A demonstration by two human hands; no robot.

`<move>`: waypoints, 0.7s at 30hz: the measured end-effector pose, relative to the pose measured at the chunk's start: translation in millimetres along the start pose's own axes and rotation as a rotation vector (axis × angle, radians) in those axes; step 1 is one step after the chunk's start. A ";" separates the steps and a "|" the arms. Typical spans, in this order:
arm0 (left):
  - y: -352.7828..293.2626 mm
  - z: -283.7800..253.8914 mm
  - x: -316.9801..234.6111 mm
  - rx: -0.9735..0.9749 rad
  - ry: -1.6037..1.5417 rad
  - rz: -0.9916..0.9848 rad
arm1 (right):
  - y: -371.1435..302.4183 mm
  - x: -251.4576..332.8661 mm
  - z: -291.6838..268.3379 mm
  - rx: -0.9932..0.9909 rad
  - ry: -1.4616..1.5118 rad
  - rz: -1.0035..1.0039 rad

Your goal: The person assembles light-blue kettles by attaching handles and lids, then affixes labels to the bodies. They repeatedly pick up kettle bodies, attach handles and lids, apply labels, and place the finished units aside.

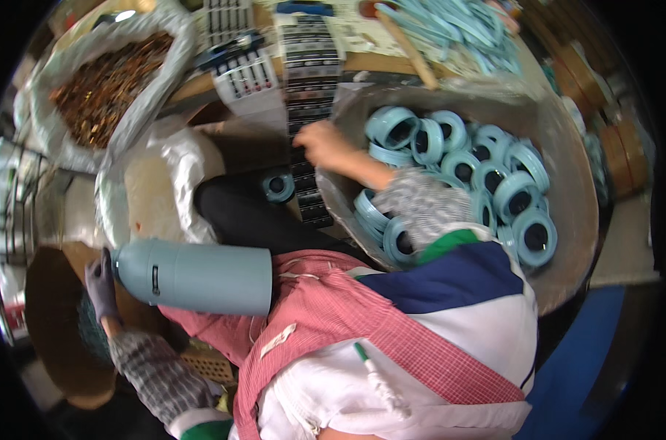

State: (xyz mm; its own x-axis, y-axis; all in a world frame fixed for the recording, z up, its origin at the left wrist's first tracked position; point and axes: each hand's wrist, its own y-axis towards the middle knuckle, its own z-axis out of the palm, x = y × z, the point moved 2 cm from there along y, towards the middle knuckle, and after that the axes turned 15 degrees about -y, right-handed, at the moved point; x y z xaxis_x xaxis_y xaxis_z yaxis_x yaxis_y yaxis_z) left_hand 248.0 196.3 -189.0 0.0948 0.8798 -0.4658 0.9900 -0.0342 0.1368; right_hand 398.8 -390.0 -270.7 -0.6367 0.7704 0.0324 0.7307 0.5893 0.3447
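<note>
Across my lap lies a grey-blue cylinder [201, 277] shaped like a bottle or canister, with a small dark label on its side. My gloved left hand [100, 287] is closed around its narrow left end. Higher up, my bare right hand [325, 147] has its fingers curled at a long strip of black-and-white labels [311, 55] that hangs over the table edge. The fingers are slightly blurred. Beside the strip's lower part, a single light-blue ring [278, 188] with a dark centre rests near my dark trouser leg.
Right of my lap stands a big lined bin [571, 220] holding several light-blue rings [536, 236]. A plastic-lined sack [109, 88] of small coppery pieces is at the far left. On the table [377, 62] lie light-blue strips [457, 29] and a wooden-handled tool [410, 48]. A cardboard box [58, 323] is at lower left.
</note>
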 end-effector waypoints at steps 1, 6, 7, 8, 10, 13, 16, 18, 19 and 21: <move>2.8 -3.0 0.9 -0.105 -0.243 -0.265 | -20.9 -45.1 -2.7 0.176 -0.221 0.141; 17.2 -14.2 -45.6 -0.010 -0.732 -0.598 | -96.5 -172.1 -75.5 0.485 -0.748 0.202; 16.3 -16.2 -58.1 0.056 -0.705 -0.473 | -96.9 -169.1 -84.6 0.674 -0.720 0.261; 9.9 -23.4 -64.2 0.029 -0.731 -0.523 | -91.5 -154.1 -93.5 0.674 -0.609 0.229; -3.4 -38.4 -72.5 -0.097 -0.844 -0.489 | -74.5 -98.4 -107.8 0.429 -0.191 0.128; -40.7 -62.9 -73.7 -0.318 -1.011 -0.571 | -63.1 -0.4 -113.8 0.624 0.499 0.085; -87.8 -64.2 -77.8 -0.630 -1.139 -0.573 | -59.3 74.1 -111.0 0.930 0.909 -0.069; -118.7 -50.5 -87.3 -0.721 -1.127 -0.479 | -39.8 85.9 -111.0 0.958 1.105 0.121; -130.0 -40.6 -88.6 -0.801 -1.211 -0.535 | -19.8 90.2 -109.8 0.784 1.211 0.137; -146.3 -15.2 -93.8 -0.771 -1.786 -0.547 | 21.2 103.6 -110.0 0.430 1.359 0.233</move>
State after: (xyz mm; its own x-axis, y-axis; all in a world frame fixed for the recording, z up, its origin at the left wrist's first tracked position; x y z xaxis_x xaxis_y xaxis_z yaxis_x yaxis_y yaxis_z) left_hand 92.7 126.0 -152.0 0.3151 -0.6544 -0.6874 0.7480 0.6170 -0.2445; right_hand 321.3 -324.4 -156.8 -0.0537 0.1787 0.9824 0.7090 0.6997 -0.0885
